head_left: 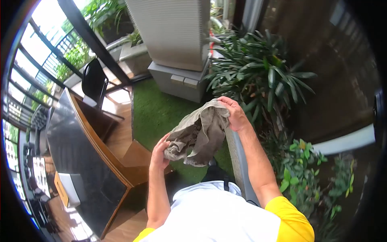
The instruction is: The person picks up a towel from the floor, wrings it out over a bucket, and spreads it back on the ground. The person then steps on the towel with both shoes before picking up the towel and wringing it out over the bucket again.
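Cloth (211, 139), crumpled and sagging, held up above green turf (155, 107).
The left hand (159, 152) grips its lower end, the right hand (234, 115) its upper end; a curved, dark-topped desk (80, 133) stands leftward on wooden flooring (122, 129), a tall grey unit (173, 32) ahead by the turf, leafy plants (262, 68) crowding the right.

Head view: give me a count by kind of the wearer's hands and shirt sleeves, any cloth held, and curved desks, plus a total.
Bare hands, left hand and right hand: 2
Yellow shirt sleeves: 2
Crumpled grey-brown cloth: 1
Curved black-topped wooden desk: 1
Total: 6
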Motion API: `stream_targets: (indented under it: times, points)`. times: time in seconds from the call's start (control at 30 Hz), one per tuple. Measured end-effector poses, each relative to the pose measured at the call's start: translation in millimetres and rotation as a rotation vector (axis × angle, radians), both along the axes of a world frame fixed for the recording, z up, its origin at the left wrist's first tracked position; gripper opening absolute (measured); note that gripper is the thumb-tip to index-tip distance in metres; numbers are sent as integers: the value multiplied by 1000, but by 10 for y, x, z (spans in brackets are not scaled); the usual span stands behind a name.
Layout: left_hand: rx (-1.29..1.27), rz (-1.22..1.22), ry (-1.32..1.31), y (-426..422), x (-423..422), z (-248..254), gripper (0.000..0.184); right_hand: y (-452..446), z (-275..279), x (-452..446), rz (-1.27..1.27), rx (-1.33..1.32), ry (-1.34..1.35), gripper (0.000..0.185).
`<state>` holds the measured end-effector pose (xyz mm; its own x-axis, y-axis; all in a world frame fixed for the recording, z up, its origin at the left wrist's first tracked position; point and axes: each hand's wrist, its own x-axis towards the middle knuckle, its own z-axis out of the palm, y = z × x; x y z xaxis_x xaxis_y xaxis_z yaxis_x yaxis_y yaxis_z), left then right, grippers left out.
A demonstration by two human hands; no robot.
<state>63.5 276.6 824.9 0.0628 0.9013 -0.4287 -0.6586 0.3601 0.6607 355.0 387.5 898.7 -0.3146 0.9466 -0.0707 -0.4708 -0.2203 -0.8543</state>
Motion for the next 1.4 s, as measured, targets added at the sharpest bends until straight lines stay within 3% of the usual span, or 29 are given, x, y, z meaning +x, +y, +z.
stream_targets:
  times: [0.1, 0.2, 0.23, 0.33, 0.43, 0.53, 0.6, 0.67, 0.77, 0.8, 0.9, 1.03, 1.07, 1.17, 1.23, 1.27, 1.33, 1.4]
  points:
    - [16, -86, 197, -378, -7, -94, 35, -626, 301, 7, -31, 118, -196, 19]
    - [82, -203, 566, -703, -132, -287, 31, -1222, 628, -47, 58, 279, -875, 26]
    - [121, -222, 588, -844, -96, -136, 30, -1398, 654, -71, 44, 368, -1083, 32]
    - [179, -293, 735, -1141, -178, -102, 29, -1819, 769, -5, 118, 492, -1410, 31]
    - [223, -357, 1072, -1396, -218, 28, 29, -2137, 964, 180, 2, 496, -1239, 21]
    - [532, -45, 1373, -1522, -225, 90, 26, -2479, 1223, 243, -70, 536, -1140, 13]
    - [421, 64, 740, -1574, -221, 293, 20, -2608, 1230, 297, -128, 572, -1089, 18]
    - [314, 119, 594, -1705, -189, 771, 21, -2702, 1227, 401, -156, 548, -1044, 19]
    - [578, 256, 574, -1689, -217, 1168, 19, -2868, 1131, 615, -235, 567, -972, 18]
    - [634, 218, 763, -1691, -245, 1273, 19, -2953, 1102, 705, -232, 521, -920, 18]
    - [702, 117, 729, -1844, -105, 1518, 18, -3254, 1016, 1007, -197, 340, -777, 16]
    - [765, -26, 837, -2353, 280, 2239, 18, -3636, 889, 1282, -109, 334, -820, 18]
    - [769, -83, 818, -2433, 364, 2332, 19, -3724, 933, 1309, 8, 309, -950, 20]
    - [825, -225, 880, -2685, 721, 2562, 19, -3811, 900, 1047, 290, 677, -1358, 22]
    - [854, -273, 886, -2809, 926, 2693, 19, -3858, 947, 764, 338, 724, -1184, 38]
    - [873, -294, 887, -2876, 1008, 2769, 19, -4012, 1091, 603, 202, 778, -1089, 42]
    - [898, -274, 885, -3024, 1110, 2928, 18, -4176, 1295, 318, 221, 747, -842, 31]
    - [906, -219, 852, -3101, 1109, 3011, 18, -4106, 1518, 202, 365, 765, -764, 29]
